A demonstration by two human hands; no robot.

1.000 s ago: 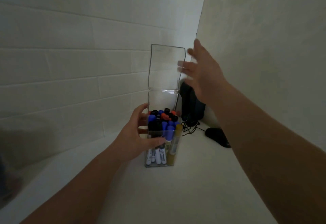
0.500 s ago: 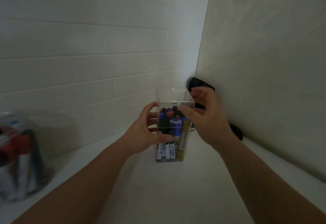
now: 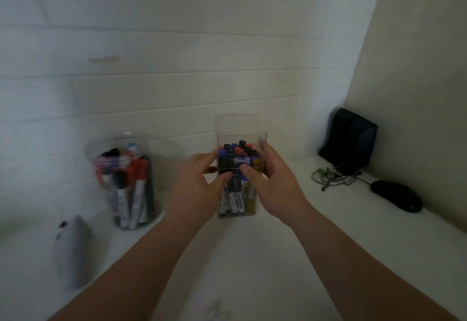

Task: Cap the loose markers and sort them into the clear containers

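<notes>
1. Both hands are on the box [image 3: 240, 125] right now, a clear, square-sided one standing upright on the white counter [image 3: 252, 265], near the tiled wall [image 3: 177, 50].
2. Left hand [image 3: 198, 191] grips the box from its left side: the thumb lies across the front face and the fingers curl round the left wall.
3. Right hand [image 3: 274, 186] grips it from the right: the thumb presses the front face just beside the left thumb, and the fingertips [image 3: 262, 143] reach up over the right edge near the rim.
4. The box is packed with markers [image 3: 236, 202], standing upright with caps up: black, blue and red tops, one yellowish barrel at the right.
5. Whether the clear upper part of the box is a lid or just the back wall, I cannot tell.
6. Over to the left, well apart from the box, stands a round clear jar [image 3: 126, 136], blurred, with its own bunch [image 3: 136, 189] of red, black and white-barrelled pens leaning inside.
7. Nearer the camera on the left, a grey object [image 3: 75, 247] lies on the counter, too blurred to name.
8. In the right corner a black speaker [image 3: 350, 141] stands against the wall, a tangle of cables [image 3: 333, 179] lies in front of it, and a black mouse [image 3: 396, 195] rests just to the right of them.
</notes>
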